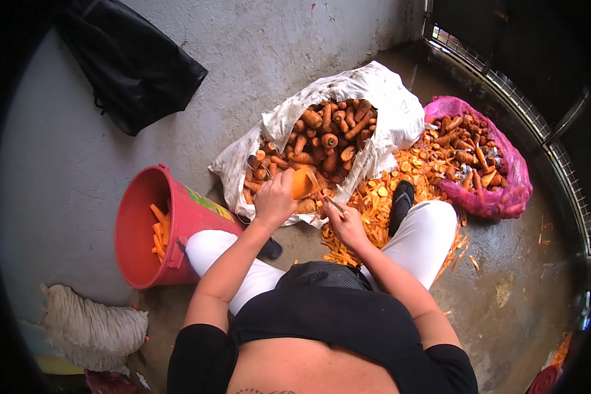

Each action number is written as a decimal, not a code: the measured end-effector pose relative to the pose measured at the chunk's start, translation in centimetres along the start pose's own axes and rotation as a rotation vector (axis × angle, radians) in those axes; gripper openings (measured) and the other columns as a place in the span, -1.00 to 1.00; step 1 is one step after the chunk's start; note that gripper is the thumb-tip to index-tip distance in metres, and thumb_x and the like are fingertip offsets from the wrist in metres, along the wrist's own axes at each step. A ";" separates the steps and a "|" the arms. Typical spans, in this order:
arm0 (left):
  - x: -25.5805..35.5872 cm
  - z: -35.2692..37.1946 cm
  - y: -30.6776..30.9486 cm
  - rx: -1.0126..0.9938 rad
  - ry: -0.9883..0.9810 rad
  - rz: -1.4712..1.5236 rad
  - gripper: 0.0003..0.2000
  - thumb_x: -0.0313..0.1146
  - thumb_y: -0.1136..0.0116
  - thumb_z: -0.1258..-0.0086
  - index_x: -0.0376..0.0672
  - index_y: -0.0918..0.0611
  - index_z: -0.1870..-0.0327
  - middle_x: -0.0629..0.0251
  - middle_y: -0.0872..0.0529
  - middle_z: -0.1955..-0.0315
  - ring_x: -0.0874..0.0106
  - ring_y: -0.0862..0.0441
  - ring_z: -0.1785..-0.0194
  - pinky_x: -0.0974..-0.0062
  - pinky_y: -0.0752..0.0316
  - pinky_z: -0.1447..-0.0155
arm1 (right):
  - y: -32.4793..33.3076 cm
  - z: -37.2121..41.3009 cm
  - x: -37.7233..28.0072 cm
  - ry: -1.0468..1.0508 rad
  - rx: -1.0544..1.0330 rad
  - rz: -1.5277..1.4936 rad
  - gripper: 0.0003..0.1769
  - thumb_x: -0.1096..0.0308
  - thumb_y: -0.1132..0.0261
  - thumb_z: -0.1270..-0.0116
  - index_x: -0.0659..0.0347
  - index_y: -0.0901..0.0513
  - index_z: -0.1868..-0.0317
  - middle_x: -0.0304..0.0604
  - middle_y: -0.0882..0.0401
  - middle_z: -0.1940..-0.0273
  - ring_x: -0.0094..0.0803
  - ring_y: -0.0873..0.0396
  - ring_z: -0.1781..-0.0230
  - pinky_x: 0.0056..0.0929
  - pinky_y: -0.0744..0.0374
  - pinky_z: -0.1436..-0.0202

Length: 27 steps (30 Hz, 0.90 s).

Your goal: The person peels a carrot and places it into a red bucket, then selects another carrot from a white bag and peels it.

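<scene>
My left hand [275,197] is closed around a thick peeled carrot [302,183], bright orange, above the front edge of a white sack [400,105]. Unpeeled carrots [328,140] fill the open sack. Fingers wrapped round a thin tool with a dark handle [333,204], my right hand [347,226] is just right of the carrot; the tool's tip is close to the carrot's end, and whether they touch cannot be made out. Orange peelings and cut slices [374,203] lie heaped on the floor beyond my right hand.
At the left a red bucket [203,230] leans on its side with peeled carrots [159,233] inside. A pink sack [515,177] of carrot pieces stands at the right. A black bag [134,72] hangs on the wall; a whitish bundle [95,328] lies lower left.
</scene>
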<state>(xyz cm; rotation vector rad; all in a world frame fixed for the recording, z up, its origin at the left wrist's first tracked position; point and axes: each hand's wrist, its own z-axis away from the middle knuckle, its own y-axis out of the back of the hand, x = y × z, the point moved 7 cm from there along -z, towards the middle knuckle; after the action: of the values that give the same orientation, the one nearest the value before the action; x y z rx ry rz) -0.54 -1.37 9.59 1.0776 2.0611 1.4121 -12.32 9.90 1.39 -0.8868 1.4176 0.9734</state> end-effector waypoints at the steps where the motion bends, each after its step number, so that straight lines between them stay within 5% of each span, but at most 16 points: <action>1: -0.1 0.1 -0.2 0.005 0.010 -0.031 -0.47 -0.36 -0.36 0.03 -0.22 -0.48 -0.04 0.13 -0.62 0.26 0.11 -0.64 0.24 0.24 -0.51 0.12 | -0.1 -0.1 0.1 0.021 0.007 -0.007 -0.59 0.09 -0.12 -0.47 0.29 -0.66 0.30 -0.15 -0.56 0.58 -0.48 -0.50 0.56 -0.44 -0.46 0.41; 8: -0.1 0.7 -0.2 0.013 0.081 0.006 -0.46 -0.45 -0.28 0.04 -0.20 -0.48 -0.09 0.11 -0.65 0.24 0.12 -0.65 0.21 0.25 -0.53 0.10 | -0.4 -0.4 0.5 -0.019 -0.001 -0.031 -0.56 0.05 -0.12 -0.47 0.29 -0.65 0.31 -0.14 -0.55 0.58 -0.46 -0.48 0.56 -0.42 -0.45 0.41; 14: -1.2 1.3 -1.3 -0.044 0.175 0.113 -0.53 -0.27 -0.38 -0.01 -0.19 -0.52 0.03 0.10 -0.68 0.24 0.06 -0.65 0.17 0.15 -0.51 0.11 | -0.3 -0.5 -0.3 -0.046 -0.036 0.089 -0.54 0.05 -0.13 -0.47 0.32 -0.62 0.36 -0.12 -0.56 0.55 -0.43 -0.49 0.53 -0.39 -0.46 0.39; 20: -0.8 1.7 -0.9 -0.204 0.310 0.211 -0.52 -0.30 -0.36 0.01 -0.17 -0.52 0.01 0.10 -0.67 0.21 0.05 -0.64 0.16 0.15 -0.52 0.10 | -0.2 -0.4 -0.9 -0.028 -0.056 0.106 -0.52 0.04 -0.13 -0.46 0.34 -0.61 0.38 -0.04 -0.56 0.54 -0.33 -0.51 0.52 -0.36 -0.47 0.36; 23: -1.0 2.0 -1.0 0.006 0.224 0.142 -0.52 -0.29 -0.34 0.03 -0.14 -0.53 0.00 0.10 -0.68 0.23 0.05 -0.65 0.17 0.14 -0.53 0.13 | -0.3 -0.5 -0.7 -0.042 -0.061 0.122 -0.52 0.04 -0.13 -0.45 0.34 -0.61 0.39 -0.01 -0.57 0.53 -0.26 -0.53 0.51 -0.32 -0.47 0.36; 27: -1.0 1.8 -1.5 -0.093 0.268 0.096 -0.52 -0.35 -0.28 0.05 -0.19 -0.50 0.01 0.10 -0.67 0.15 0.07 -0.66 0.15 0.17 -0.55 0.12 | -0.2 -0.9 -0.7 -0.009 -0.041 0.154 -0.51 0.04 -0.12 -0.45 0.35 -0.61 0.40 0.02 -0.57 0.53 -0.20 -0.53 0.51 -0.28 -0.47 0.35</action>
<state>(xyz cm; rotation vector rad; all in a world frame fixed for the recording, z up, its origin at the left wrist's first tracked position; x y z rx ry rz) 0.80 -1.42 7.43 1.0068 2.1217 1.7663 -12.41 9.01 2.09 -0.8111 1.4799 1.1244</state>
